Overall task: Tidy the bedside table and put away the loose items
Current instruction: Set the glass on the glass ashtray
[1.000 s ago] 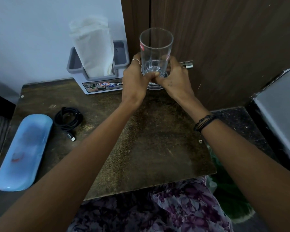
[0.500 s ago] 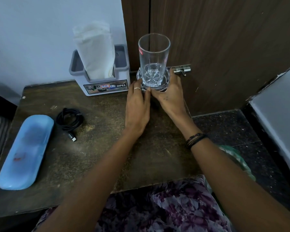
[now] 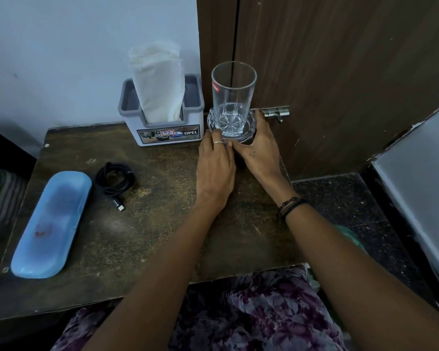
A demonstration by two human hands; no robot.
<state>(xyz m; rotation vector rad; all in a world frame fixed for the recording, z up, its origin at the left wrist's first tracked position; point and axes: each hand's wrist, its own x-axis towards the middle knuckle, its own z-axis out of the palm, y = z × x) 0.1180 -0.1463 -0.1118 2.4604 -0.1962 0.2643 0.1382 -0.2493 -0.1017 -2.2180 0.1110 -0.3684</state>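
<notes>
A tall clear drinking glass (image 3: 233, 97) stands upright on a clear glass saucer (image 3: 211, 120) at the back right corner of the brown bedside table (image 3: 150, 236). My left hand (image 3: 214, 168) lies flat on the table, its fingertips touching the saucer's front left rim. My right hand (image 3: 260, 150) curls round the saucer's right side, thumb at the front and fingers reaching behind. Neither hand touches the glass itself.
A grey holder (image 3: 167, 133) with white tissue (image 3: 157, 84) stands left of the glass. A coiled black cable (image 3: 115, 177) and a light blue case (image 3: 52, 224) lie on the table's left. A wooden door (image 3: 340, 72) with a metal latch (image 3: 276, 113) rises right behind the glass.
The glass, held up in both hands a second ago, now stands on the saucer. Both hands have dropped from the glass to the saucer's rim.
</notes>
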